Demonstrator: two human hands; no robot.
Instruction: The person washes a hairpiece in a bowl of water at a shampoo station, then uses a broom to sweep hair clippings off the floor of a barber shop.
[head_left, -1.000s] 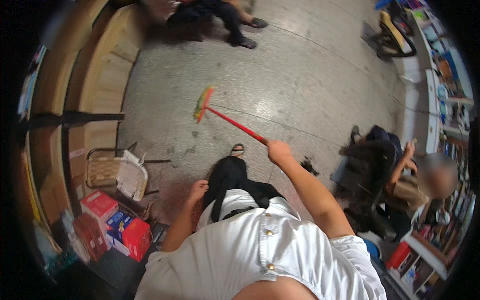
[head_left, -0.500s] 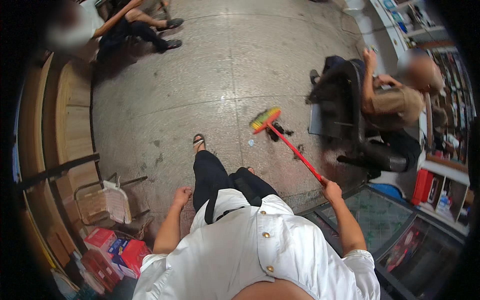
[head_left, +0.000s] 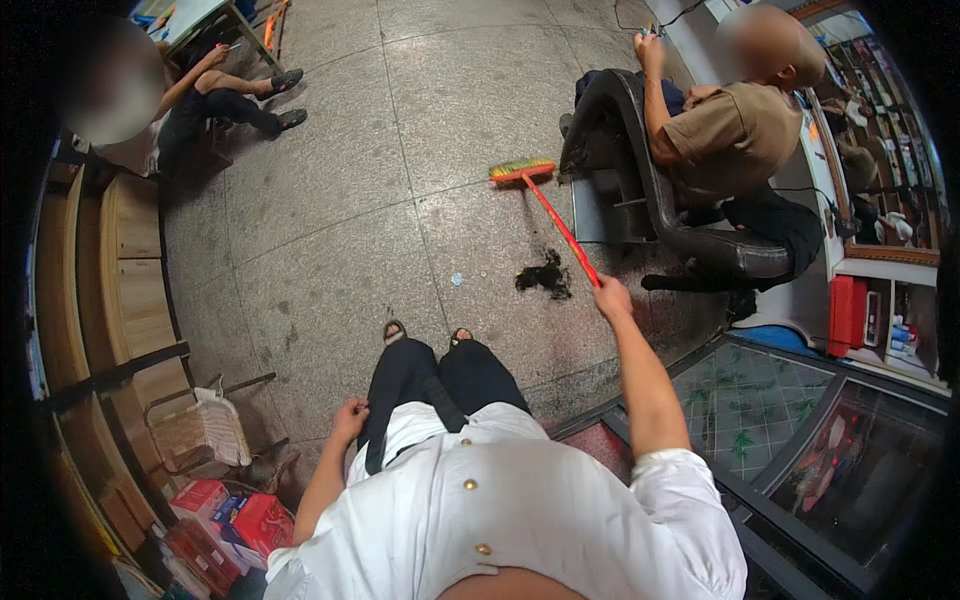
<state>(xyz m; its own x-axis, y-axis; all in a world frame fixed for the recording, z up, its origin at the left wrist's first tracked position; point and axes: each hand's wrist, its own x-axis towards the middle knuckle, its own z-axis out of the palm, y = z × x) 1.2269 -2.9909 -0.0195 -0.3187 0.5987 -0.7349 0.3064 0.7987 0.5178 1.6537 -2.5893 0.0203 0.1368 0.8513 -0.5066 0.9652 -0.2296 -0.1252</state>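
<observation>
My right hand [head_left: 613, 297] is closed round the upper end of the red handle of a broom [head_left: 560, 228]. The broom reaches out ahead of me, its yellow-green bristles on the floor close to a dark chair. Between the broom head and my feet lies a clump of dark hair [head_left: 545, 276], just left of the handle and apart from the bristles. My left hand [head_left: 350, 416] hangs beside my left hip, empty, with its fingers loosely bent.
At right a person in a brown shirt sits in the dark chair [head_left: 655, 190]. Another person sits far left. A dark-framed glass table [head_left: 750, 400] stands near my right side. Wooden cabinets [head_left: 135, 270], a small chair [head_left: 205, 432] and red boxes [head_left: 262, 525] line the left.
The broom head has moved away from me, past the hair, toward the seated person's chair. My right arm has stretched forward. My feet have come side by side, and the view has shifted.
</observation>
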